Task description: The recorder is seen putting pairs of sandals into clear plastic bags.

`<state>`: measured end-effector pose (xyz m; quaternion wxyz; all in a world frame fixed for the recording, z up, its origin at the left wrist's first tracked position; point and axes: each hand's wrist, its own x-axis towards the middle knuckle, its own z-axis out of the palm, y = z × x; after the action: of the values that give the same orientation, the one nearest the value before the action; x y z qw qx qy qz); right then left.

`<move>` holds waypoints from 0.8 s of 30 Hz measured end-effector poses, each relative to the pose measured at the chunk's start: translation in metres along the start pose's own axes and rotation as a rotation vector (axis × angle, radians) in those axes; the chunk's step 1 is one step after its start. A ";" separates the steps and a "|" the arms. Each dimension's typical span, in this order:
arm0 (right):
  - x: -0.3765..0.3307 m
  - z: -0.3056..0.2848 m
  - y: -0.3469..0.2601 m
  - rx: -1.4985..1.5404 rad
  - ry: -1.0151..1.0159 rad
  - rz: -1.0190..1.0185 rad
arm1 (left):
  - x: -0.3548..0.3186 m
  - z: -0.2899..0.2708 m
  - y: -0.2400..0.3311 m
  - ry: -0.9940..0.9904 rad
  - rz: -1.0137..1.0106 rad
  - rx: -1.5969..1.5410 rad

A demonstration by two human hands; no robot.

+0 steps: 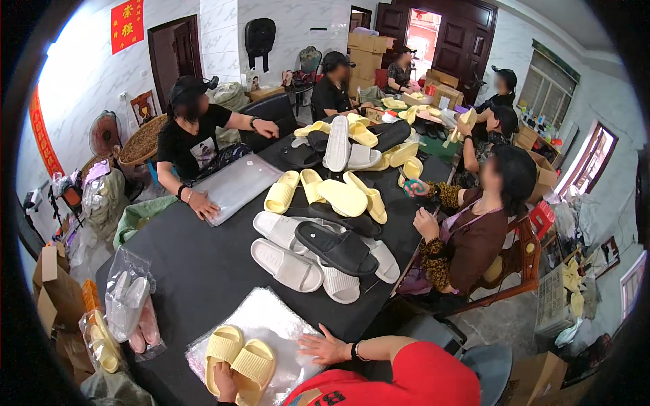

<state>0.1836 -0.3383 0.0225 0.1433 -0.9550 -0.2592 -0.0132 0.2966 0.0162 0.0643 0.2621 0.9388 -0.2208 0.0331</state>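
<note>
A pair of pale yellow slide slippers rests at the near edge of the black table, on top of a stack of clear plastic bags. My left hand is closed on the slippers, its fingers curled at their inner edges. Spread flat on the right side of the bag stack is my right hand, fingers apart and holding nothing. Farther up the table, a black slipper lies across several white slippers.
Bagged grey slippers sit at the left table edge. Yellow slippers are heaped mid-table. Across at left, a co-worker's hand touches a plastic bag stack. On the right, another co-worker holds green-handled scissors. Cardboard boxes stand at left.
</note>
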 end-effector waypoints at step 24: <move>0.001 0.002 0.001 0.027 -0.009 0.029 | -0.001 0.025 -0.004 0.010 -0.112 0.186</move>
<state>0.1843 -0.3381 0.0206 0.1551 -0.9567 -0.2464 -0.0033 0.2958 0.0073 0.0411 0.1765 0.9698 -0.1628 0.0434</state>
